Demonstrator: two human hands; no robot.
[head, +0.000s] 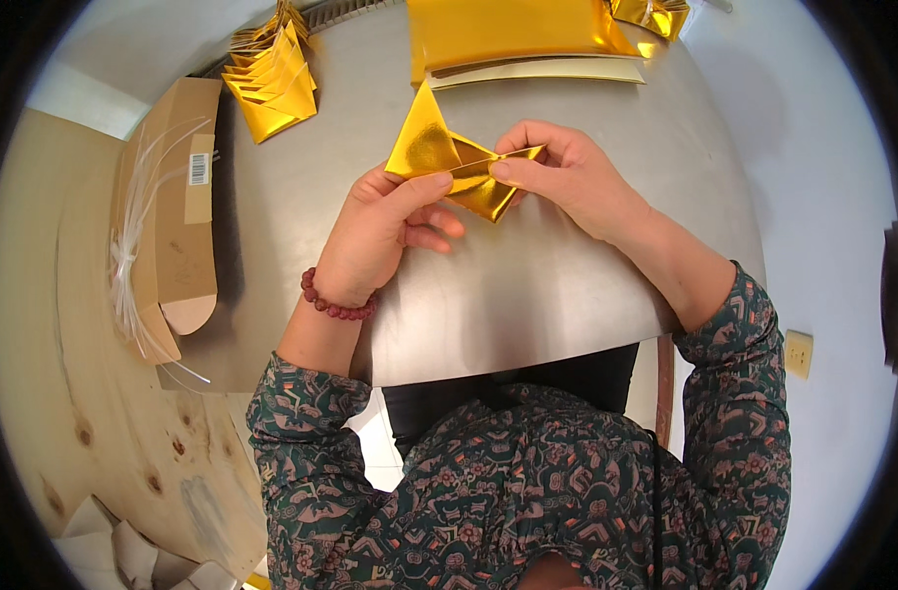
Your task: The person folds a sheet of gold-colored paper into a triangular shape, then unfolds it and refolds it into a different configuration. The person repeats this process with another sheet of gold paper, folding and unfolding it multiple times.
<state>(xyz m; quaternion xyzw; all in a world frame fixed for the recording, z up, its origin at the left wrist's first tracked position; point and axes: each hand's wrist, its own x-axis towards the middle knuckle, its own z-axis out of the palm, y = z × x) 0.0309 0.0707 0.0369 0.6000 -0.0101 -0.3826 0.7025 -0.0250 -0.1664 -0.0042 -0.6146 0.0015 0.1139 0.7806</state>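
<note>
A partly folded sheet of gold foil paper (425, 144) is held between both hands above the metal table. My left hand (390, 214) grips its lower left part between thumb and fingers, with some fingers spread beneath. With thumb and index finger, my right hand (559, 173) pinches the right end, where the paper narrows to a point. One triangular flap stands up at the upper left, and a folded corner points down between the hands. The fingertips behind the paper are partly hidden.
A stack of gold foil sheets (522, 33) lies at the table's (493, 295) far side. Nested folded gold pieces (279, 96) stand at the far left, more (655, 16) at the far right. A cardboard box (187, 258) with white plastic strings (124, 254) sits on the left edge.
</note>
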